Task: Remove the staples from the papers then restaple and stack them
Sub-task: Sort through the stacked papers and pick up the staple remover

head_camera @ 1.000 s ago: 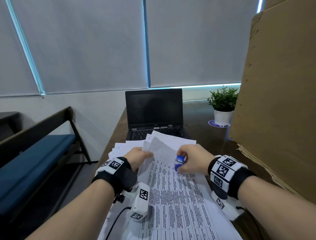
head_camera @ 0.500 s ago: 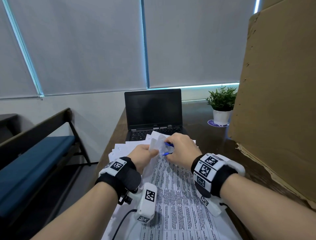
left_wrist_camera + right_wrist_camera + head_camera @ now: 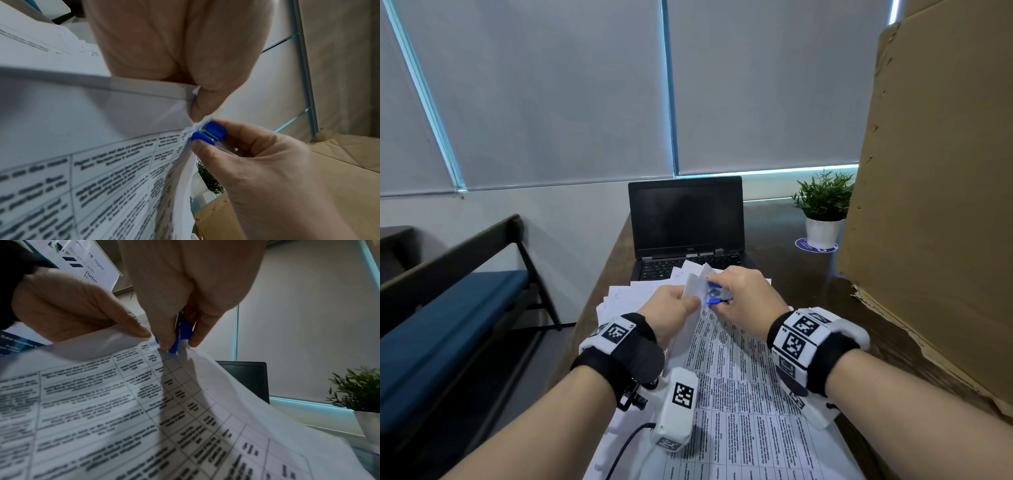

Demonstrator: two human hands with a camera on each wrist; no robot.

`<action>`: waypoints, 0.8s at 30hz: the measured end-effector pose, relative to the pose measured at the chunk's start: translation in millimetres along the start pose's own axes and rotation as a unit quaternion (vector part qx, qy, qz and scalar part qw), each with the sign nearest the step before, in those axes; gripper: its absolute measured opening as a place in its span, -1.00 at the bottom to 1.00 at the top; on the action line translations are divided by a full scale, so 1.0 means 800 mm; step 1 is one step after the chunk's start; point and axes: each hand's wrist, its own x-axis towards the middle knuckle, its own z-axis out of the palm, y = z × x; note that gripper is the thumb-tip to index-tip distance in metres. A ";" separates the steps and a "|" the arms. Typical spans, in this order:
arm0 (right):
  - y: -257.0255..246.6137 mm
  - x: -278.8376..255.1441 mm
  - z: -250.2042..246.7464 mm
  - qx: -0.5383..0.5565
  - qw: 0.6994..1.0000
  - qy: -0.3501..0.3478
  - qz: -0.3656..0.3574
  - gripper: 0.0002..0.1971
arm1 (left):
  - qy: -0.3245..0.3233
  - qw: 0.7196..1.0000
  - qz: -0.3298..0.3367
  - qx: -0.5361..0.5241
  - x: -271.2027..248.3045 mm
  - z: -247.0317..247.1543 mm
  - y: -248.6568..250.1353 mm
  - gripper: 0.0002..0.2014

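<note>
Counter (image 3: 784, 274): dark, laptop (image 3: 686, 226) at far end. Printed papers (image 3: 739, 394) spread near, far corner lifted. Left hand (image 3: 671, 308) pinching lifted corner. Right hand (image 3: 746, 301) grasping blue staple remover (image 3: 717, 294), claws at corner.

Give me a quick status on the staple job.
Left hand pinches printed white paper sheets' corner. Right hand squeezes blue-handled metal staple remover there. Nothing blocking.
</note>
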 end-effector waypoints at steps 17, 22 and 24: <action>-0.002 -0.019 0.004 0.113 0.989 0.060 0.071 -0.72 | 0.001 1.000 0.011 -0.013 -0.011 0.010 0.016 -0.80; -0.002 -0.018 0.004 0.331 0.909 0.098 0.234 -0.85 | -0.015 0.998 0.012 -0.057 -0.018 0.009 0.018 -0.83; -0.003 -0.016 0.008 0.421 0.863 0.077 0.267 -0.82 | -0.010 0.998 0.014 -0.055 -0.016 0.007 0.016 -0.84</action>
